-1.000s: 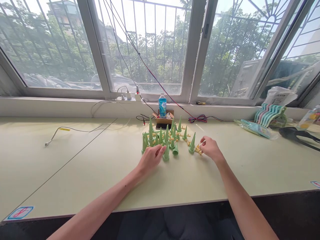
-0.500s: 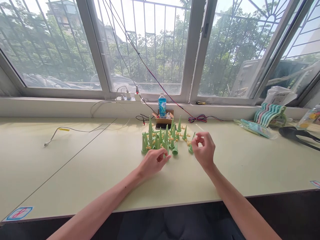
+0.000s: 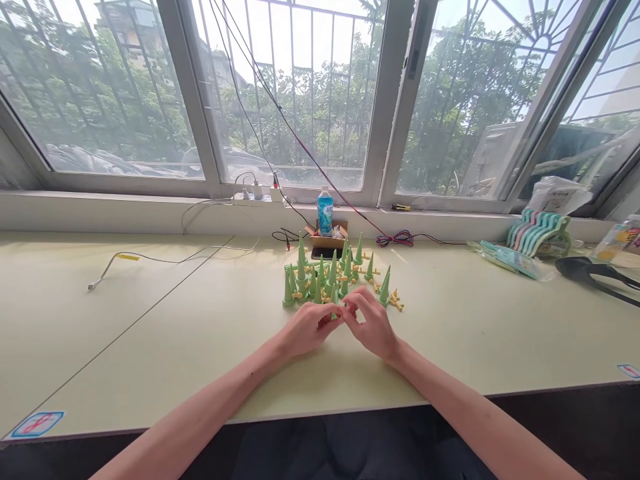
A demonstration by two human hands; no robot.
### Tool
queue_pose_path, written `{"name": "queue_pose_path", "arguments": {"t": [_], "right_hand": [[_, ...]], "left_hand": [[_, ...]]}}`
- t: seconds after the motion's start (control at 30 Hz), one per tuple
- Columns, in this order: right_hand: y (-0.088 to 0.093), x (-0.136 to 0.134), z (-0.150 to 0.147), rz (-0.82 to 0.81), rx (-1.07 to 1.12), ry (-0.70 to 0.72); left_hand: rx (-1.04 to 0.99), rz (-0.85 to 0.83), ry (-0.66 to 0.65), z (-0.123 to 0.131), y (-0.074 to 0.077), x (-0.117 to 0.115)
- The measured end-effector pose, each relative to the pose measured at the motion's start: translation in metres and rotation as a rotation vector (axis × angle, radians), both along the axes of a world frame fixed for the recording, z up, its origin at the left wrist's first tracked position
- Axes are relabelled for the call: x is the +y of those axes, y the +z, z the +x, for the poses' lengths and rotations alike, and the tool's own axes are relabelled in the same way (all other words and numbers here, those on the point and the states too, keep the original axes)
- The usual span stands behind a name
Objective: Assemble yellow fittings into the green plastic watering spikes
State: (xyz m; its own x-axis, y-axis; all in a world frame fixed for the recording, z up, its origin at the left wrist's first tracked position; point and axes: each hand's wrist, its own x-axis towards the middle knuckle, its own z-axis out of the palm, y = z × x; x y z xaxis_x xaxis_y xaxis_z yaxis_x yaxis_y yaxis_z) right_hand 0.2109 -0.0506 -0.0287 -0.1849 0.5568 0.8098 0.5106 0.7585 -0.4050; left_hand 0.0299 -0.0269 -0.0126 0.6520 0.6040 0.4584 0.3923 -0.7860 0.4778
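My left hand (image 3: pixel 311 328) is closed with its fingertips on a green cone-shaped spike (image 3: pixel 335 311), mostly hidden behind the fingers. Fingertip to fingertip with it, my right hand (image 3: pixel 373 325) is pinched; whatever small piece it holds is covered. Just beyond both hands stands a cluster of green cone spikes (image 3: pixel 301 257), many upright and fitted with small yellow valves. To the right, another green spike (image 3: pixel 385 288) stands beside a little pile of loose yellow valves (image 3: pixel 397 301).
Behind the spikes, a blue bottle (image 3: pixel 325 215) stands by a small cardboard box (image 3: pixel 325 242), with a dark phone-like slab (image 3: pixel 324 254) in front. A white cable (image 3: pixel 165 262) lies left. Hangers (image 3: pixel 537 233) and a black strap-like object (image 3: pixel 600 272) lie right.
My right hand has moved left and down from beside the right-hand spike to meet my left hand. The loose yellow valves there are now uncovered. My left hand has stayed nearly still.
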Motion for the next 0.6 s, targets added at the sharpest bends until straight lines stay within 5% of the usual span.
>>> {"name": "queue_pose_path", "arguments": {"t": [0.33, 0.6], "right_hand": [[0.0036, -0.0002, -0.0008, -0.158, 0.014, -0.016], [-0.0010, 0.0006, 0.0008, -0.213, -0.009, 0.052]], "left_hand": [[-0.074, 0.041, 0.140, 0.0004, -0.0009, 0.0013], [-0.082, 0.051, 0.117, 0.0002, -0.0007, 0.0024]]}}
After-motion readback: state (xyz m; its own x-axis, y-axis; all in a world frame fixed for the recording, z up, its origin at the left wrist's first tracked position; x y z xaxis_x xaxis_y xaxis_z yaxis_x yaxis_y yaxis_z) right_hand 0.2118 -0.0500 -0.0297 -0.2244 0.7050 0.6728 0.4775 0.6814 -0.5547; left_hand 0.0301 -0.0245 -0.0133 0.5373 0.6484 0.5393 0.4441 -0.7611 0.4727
